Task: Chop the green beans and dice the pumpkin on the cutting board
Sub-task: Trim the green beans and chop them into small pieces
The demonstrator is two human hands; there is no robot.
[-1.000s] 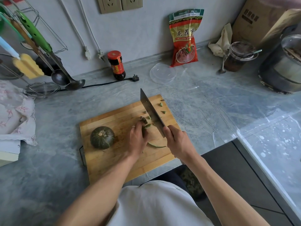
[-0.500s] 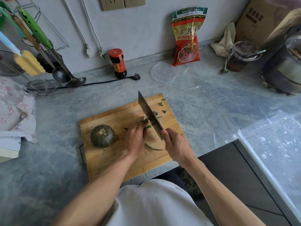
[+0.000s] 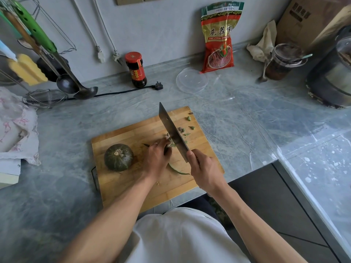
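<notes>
Countertop (image 3: 237,118) of grey stone carries your cutting board (image 3: 121,186), which sits close to the front edge so both your arms reach it without stretching. On the board's left part the pumpkin (image 3: 118,157) rests whole, stem up, parked out of the blade's way until the beans are done. Your right hand (image 3: 204,168) is wrapped round the handle of the cleaver (image 3: 171,130), whose blade angles away from you across the board's middle. Your left hand (image 3: 156,158) sits just beside the blade's left face, fingers curled down over a small bunch of green beans (image 3: 169,142) to pin them for the cut; how tightly they pinch, you cannot tell from this view. A longer uncut bean (image 3: 177,170) lies between your hands. Cut pieces (image 3: 190,123) lie scattered right of the blade, so chopping looks to be partly done.
</notes>
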